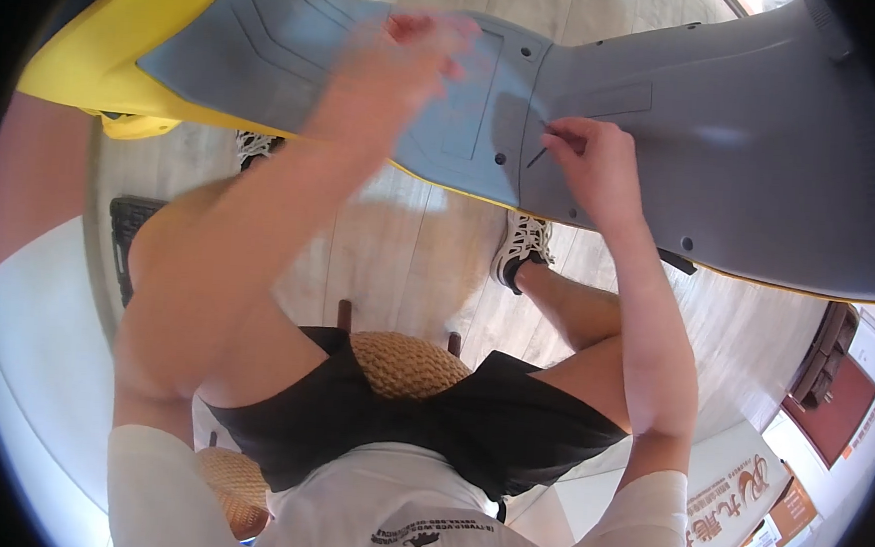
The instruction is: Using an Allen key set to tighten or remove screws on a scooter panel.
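A large plastic panel, like a scooter's floorboard and front shield, lies across the far side, with a grey-blue left part (449,84) and a darker grey right part (755,163). Yellow bodywork (121,39) edges it. My right hand (595,163) is over the seam between the two parts, thumb and fingers pinched on a thin dark rod whose kind I cannot make out. My left hand (416,57) is above the grey-blue part, smeared by motion. Its fingers are too blurred to read. Several dark round holes or fasteners dot the panel, one (501,159) near the seam.
I sit on a woven stool (407,367), legs apart, over a light wood-look floor (389,241). A black case (131,235) lies beside my left leg. Another woven seat (234,482) is at the lower left. A white printed box (684,499) is at the lower right.
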A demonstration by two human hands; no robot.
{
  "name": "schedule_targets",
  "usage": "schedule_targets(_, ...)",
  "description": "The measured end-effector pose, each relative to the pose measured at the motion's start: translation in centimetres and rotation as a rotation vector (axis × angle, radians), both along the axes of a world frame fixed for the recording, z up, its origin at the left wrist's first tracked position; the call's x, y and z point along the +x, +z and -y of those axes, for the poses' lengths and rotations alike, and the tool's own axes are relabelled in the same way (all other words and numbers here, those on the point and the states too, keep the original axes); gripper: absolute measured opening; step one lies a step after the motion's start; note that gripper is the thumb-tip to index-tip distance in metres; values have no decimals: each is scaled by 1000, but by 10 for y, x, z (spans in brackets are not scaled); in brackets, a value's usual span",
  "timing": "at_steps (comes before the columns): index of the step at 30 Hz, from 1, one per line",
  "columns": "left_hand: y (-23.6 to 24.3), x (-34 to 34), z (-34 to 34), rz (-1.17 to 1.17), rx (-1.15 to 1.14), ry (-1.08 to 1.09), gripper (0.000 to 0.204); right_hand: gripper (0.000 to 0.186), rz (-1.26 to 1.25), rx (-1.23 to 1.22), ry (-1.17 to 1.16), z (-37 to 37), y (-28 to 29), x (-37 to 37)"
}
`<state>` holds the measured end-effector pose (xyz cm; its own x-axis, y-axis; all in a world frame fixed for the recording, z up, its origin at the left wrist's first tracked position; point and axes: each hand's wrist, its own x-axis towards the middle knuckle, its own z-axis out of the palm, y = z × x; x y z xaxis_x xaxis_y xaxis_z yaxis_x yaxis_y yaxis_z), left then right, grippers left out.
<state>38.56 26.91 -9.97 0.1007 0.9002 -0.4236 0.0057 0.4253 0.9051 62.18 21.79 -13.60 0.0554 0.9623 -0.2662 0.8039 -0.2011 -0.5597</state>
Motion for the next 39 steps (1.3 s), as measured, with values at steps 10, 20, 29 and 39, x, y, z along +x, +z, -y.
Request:
schedule_targets(10, 13, -19, -8, 198, -96, 22, 22, 12, -92, 246, 45, 14, -33, -35)
schedule_targets(20, 13, -17, -11, 212, -80, 24, 17, 16, -103, 149, -95, 18, -37, -31)
schedule_targets(29, 14, -6, -10, 219, -131, 21, 17, 19, -143, 104, -211, 20, -44, -23)
schedule_targets(39, 13, -1, -12, 228, -168, 34, 19, 19, -200, 100, -236, 19, -45, -22)
